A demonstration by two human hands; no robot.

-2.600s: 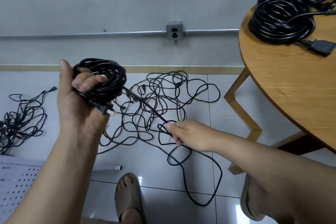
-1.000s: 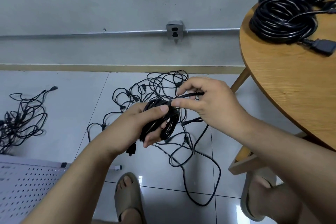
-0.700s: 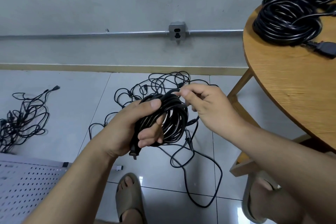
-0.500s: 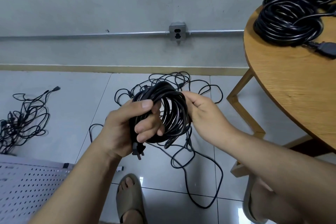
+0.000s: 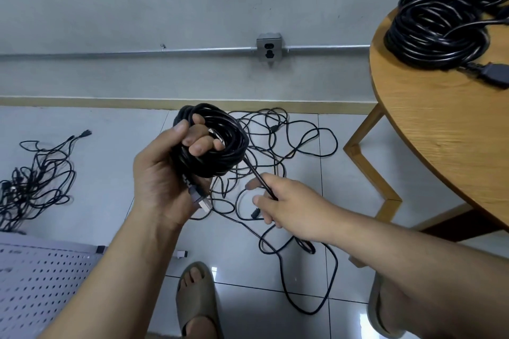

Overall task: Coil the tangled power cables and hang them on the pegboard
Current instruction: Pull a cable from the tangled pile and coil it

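1. The left hand [image 5: 162,181] carries the coil [image 5: 217,146] in the air above the floor [image 5: 110,146]. Its grip is wrapped round the bundle, with the thumb on top and the fingers curled through the middle. A plug [image 5: 199,199] hangs out below the palm.
2. The right hand [image 5: 289,206] sits lower, its grip pinching the free strand [image 5: 254,173]. The strand runs straight and taut from the coil's lower right side into the pinch, and the other fingers are loosely spread.
3. The rest of this cable lies as a loose tangle [image 5: 278,146] on the floor, towards its wall edge and beside the worktop [image 5: 440,132] leg.
4. To do this step well, I would slide the pinch along the strand rather than yank it, so that crossings in the tangle lift apart instead of cinching into knots.
5. Draw out one loop's worth at a time, match it to the loops already wound, and let the strand roll between the fingertips to shed twist.
6. The bundle looks thick for one hand, so the left grip should open only enough to admit each new loop.
7. The pegboard [image 5: 41,283] lies at the lower left. Finished coils [image 5: 435,33] rest at the worktop's far edge, and another tangle [image 5: 35,181] waits at the floor's left edge.
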